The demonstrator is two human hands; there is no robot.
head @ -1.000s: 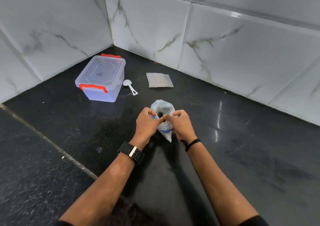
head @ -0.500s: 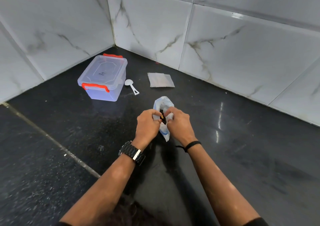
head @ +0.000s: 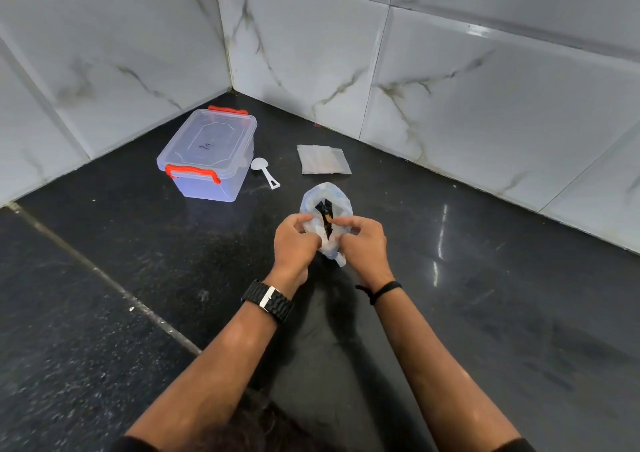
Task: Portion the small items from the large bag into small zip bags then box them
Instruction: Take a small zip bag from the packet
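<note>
A large translucent plastic bag (head: 327, 196) with blue print stands on the black counter in the middle of the view. My left hand (head: 294, 240) pinches its left rim and my right hand (head: 363, 243) pinches its right rim. The mouth is parted and shows a dark gap inside. A stack of small clear zip bags (head: 323, 159) lies flat behind it. A clear plastic box (head: 207, 155) with a shut lid and red latches stands at the back left. A white measuring spoon (head: 265, 171) lies next to the box.
White marble-look tiled walls (head: 450, 70) meet in a corner behind the box. The black counter (head: 502, 295) has a grout seam running diagonally at the left. I wear a black watch on the left wrist and a black band on the right.
Both hands stayed on the bag's rim and shifted slightly, and the mouth is pulled a little wider, showing more of the dark inside. The box, spoon and zip bags have not moved.
</note>
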